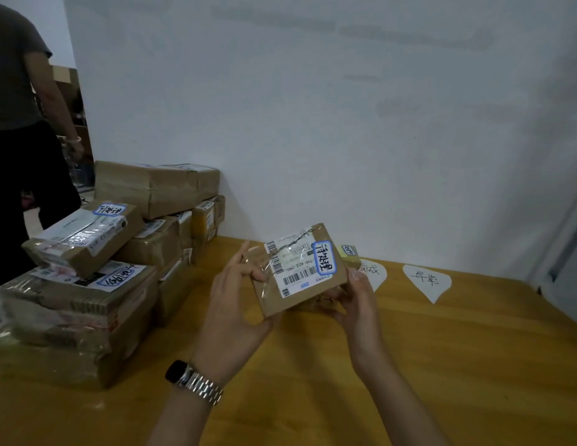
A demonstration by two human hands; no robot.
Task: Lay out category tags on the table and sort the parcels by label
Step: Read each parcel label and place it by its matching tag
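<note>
Both hands hold a small brown cardboard parcel above the wooden table. It carries a shipping label with barcodes and a blue-edged handwritten sticker. My left hand grips its left side and my right hand its right end. Two white leaf-shaped paper tags lie on the table behind: one partly hidden by my right hand, the other further right. A small parcel sits by the hidden tag at the wall.
A tall pile of taped brown parcels fills the table's left side up to the white wall. Another person in dark clothes stands beyond the pile at far left.
</note>
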